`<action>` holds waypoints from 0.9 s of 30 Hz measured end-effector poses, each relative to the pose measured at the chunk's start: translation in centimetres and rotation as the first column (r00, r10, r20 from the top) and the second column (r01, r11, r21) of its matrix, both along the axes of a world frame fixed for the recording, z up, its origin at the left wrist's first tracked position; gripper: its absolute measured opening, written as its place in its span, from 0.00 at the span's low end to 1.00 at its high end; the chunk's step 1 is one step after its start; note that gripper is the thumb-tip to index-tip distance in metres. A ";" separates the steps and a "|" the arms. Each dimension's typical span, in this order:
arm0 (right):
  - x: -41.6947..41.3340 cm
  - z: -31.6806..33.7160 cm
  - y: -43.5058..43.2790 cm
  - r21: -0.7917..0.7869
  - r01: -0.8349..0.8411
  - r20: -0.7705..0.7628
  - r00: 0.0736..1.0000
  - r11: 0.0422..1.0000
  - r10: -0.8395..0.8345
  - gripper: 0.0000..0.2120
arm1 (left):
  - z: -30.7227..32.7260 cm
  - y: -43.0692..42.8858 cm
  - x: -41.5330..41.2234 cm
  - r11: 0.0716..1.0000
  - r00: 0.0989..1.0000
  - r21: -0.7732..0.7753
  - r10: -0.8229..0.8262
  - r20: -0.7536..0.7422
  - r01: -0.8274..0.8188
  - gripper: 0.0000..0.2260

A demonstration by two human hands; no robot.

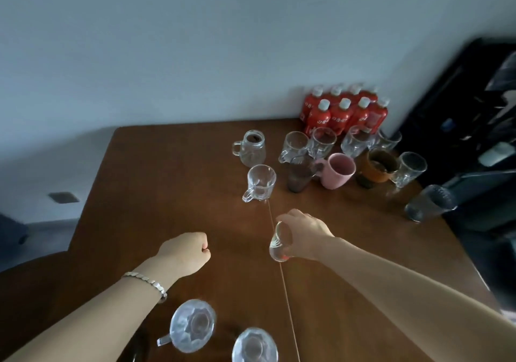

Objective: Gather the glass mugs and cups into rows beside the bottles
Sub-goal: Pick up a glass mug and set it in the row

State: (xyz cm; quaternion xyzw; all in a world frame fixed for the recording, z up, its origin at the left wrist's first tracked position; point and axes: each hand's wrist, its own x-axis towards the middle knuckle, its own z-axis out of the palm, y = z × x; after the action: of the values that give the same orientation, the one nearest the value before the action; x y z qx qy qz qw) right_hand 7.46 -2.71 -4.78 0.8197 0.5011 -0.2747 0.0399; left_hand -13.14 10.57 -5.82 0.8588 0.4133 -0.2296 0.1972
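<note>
Small glass (279, 243) gripped by R hand (304, 233) fingers; L hand (185, 252) fingers clenched, empty.

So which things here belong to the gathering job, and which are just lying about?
Job: small glass, gripped by the right hand; left hand, fisted and empty; near mug; near glass; middle mug; jar mug; gathered glasses; bottles.
Lying about: pink mug, not glass; bracelet; dark furniture at right.
</note>
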 end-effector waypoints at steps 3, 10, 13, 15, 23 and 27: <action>6.8 0.4 -4.2 -0.022 0.087 0.051 0.995 0.996 -0.086 0.33 | -0.2 -2.5 5.8 0.999 0.999 -0.007 -0.035 0.014 0.036 0.12; 20.1 0.2 -9.5 -0.042 0.108 0.124 0.987 0.993 -0.102 0.33 | -1.2 -9.2 16.9 0.996 1.000 -0.086 -0.009 -0.030 0.006 0.12; 23.9 0.2 -10.0 -0.005 0.113 0.120 0.986 0.994 -0.112 0.31 | -1.5 -11.1 19.9 0.997 0.999 -0.080 0.001 -0.035 -0.003 0.12; 25.8 0.0 -9.9 0.010 0.102 0.113 0.988 0.995 -0.102 0.31 | -1.6 -11.9 21.2 0.996 0.999 -0.082 0.029 -0.045 -0.033 0.11; 27.6 -1.0 -9.7 0.033 0.072 0.075 0.994 0.997 -0.074 0.32 | -1.7 -12.0 21.5 0.988 0.988 -0.062 0.136 -0.077 -0.140 0.11; 27.2 -1.4 -10.1 0.013 0.026 0.139 0.990 1.000 -0.028 0.30 | -1.6 -11.8 20.7 0.985 0.984 -0.046 0.160 -0.085 -0.164 0.11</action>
State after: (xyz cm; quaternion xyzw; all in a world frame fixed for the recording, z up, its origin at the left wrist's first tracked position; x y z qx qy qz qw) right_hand 34.68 -12.82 -6.16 0.8438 0.4875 -0.2144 0.0665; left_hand 7.54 -1.26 -7.39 0.8069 0.4831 -0.2582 0.2212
